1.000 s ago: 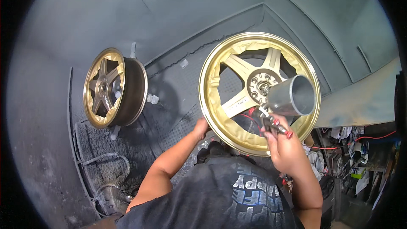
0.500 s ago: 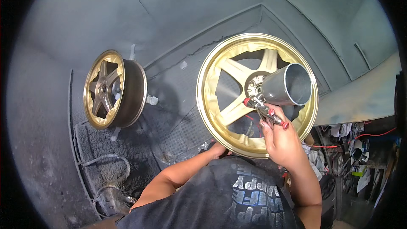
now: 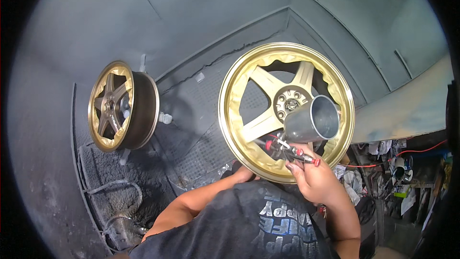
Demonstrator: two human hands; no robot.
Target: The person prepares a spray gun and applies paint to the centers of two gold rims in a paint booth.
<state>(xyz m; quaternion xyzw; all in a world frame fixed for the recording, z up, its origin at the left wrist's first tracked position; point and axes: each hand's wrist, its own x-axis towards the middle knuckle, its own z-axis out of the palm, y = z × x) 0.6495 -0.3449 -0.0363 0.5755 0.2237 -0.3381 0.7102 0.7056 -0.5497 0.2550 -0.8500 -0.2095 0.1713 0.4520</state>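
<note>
My right hand (image 3: 318,177) is wrapped round a spray gun (image 3: 286,149) with red knobs and a large grey cup (image 3: 299,122) on top. The gun is over the near part of a five-spoke wheel rim (image 3: 266,82) with a gold lip, its nozzle pointing left near the lower-left spoke. The cup covers part of the wheel's hub and right side. Crinkled pale-yellow masking (image 3: 235,91) runs round the inside of the lip. My left hand (image 3: 245,174) is at the wheel's near-left edge, its fingers mostly hidden behind the rim and my shirt.
A second, similar wheel (image 3: 143,112) stands on the left, held on a support with a whitish wrapped end (image 3: 165,118). Grey booth walls (image 3: 215,14) surround the space. A hose (image 3: 115,182) lies at lower left. Cluttered shelves (image 3: 426,192) and a red hose (image 3: 426,148) are at right.
My right hand has brought the spray gun nearer to me, from beside the hub to the wheel's lower part. The pale mist seen left of the nozzle before no longer shows clearly.
</note>
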